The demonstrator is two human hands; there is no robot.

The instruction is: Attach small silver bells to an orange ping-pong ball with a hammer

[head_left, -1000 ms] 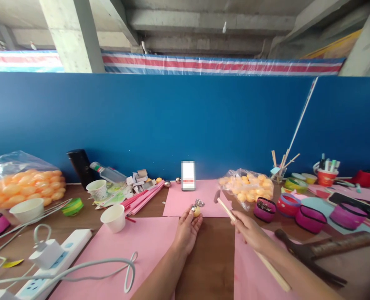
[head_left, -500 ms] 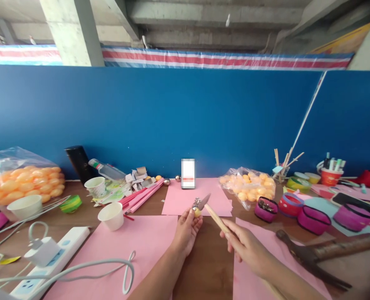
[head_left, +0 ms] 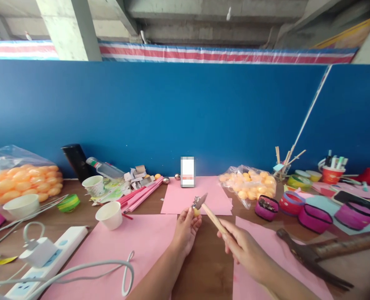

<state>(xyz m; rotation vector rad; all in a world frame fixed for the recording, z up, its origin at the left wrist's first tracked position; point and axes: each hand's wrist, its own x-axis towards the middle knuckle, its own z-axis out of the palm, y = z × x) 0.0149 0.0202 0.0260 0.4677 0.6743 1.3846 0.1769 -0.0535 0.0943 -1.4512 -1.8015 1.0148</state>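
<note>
Blue partition (head_left: 185,112) backs the whole work area, w/ a brown wood-look table (head_left: 203,266) in front. Pink paper sheets (head_left: 153,233) cover parts of the tabletop, prob. to protect it. Two clear bags of orange balls, one far left (head_left: 22,181), one right of centre (head_left: 250,185), sit toward the back, which leaves the middle free for both hands. Claw hammer (head_left: 308,255) lies at right, beyond the right forearm, approx. out of the way.

Right hand (head_left: 242,246) has its fingers wrapped snugly round the handle of a small wood-handled hammer (head_left: 216,218), thumb along the shaft, presumably for control over short, light taps. Left hand (head_left: 185,233) has thumb and fingertips closed on a yellow ball (head_left: 196,212), other fingers curled, likely to steady it. Black-rimmed magenta bowl (head_left: 267,214) w/ metallic pieces stands within easy reach, on the right.

Ball is at centre, just above the table's near half, hammer head angled over its top; contact or tiny gap, can't tell. Silvery bits (head_left: 197,200) cluster there, too small to ID.
</note>
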